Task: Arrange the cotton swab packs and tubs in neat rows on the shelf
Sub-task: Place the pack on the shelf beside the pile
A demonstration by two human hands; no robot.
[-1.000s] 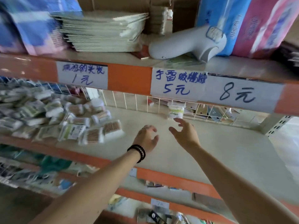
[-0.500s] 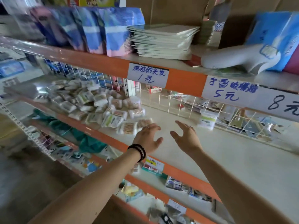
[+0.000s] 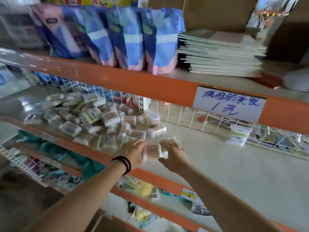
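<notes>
A loose heap of cotton swab packs point(image 3: 80, 118) covers the left part of the pale shelf point(image 3: 234, 164), with a few round swab tubs point(image 3: 156, 131) lying at its right edge. One swab pack point(image 3: 153, 151) sits between my hands at the front of the heap. My left hand point(image 3: 133, 153), a black bead bracelet on its wrist, grips the pack's left side. My right hand point(image 3: 173, 156) holds its right end with the thumb underneath. A single green-labelled swab pack point(image 3: 239, 135) stands alone against the wire back.
An orange shelf rail point(image 3: 150, 87) with a handwritten price label point(image 3: 229, 104) runs just above. Blue and pink packets point(image 3: 130, 39) and a stack of flat white cards point(image 3: 220, 54) fill the upper shelf. A white wire grid point(image 3: 184, 114) backs the shelf. Lower shelves hold mixed goods.
The view swung left toward the heap. Both hands, which hovered open over the bare shelf, reached the heap's front edge and took hold of a swab pack.
</notes>
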